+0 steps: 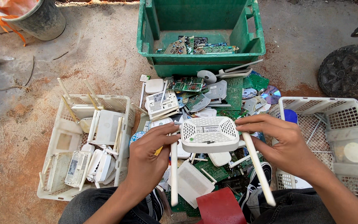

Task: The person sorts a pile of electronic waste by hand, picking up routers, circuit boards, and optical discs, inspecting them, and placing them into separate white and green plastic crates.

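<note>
I hold a white router [209, 134] upside down between both hands, its vented underside and label facing up. My left hand [149, 159] grips its left edge, beside the left antenna [173, 172] that hangs down toward me. Gripping the right edge is my right hand [284, 143], with the right antenna [258, 168] slanting down past my knee. Under the router lies a heap of green circuit boards [233, 93], white plastic casings and discs on the ground.
A white basket [123, 137] at left holds several white routers with antennas. A white basket [332, 103] at right holds plastic parts. A green crate [199, 56] ahead contains circuit boards. A grey bucket [42, 20] stands far left, a black wheel [349, 70] far right, a red block [220, 207] between my knees.
</note>
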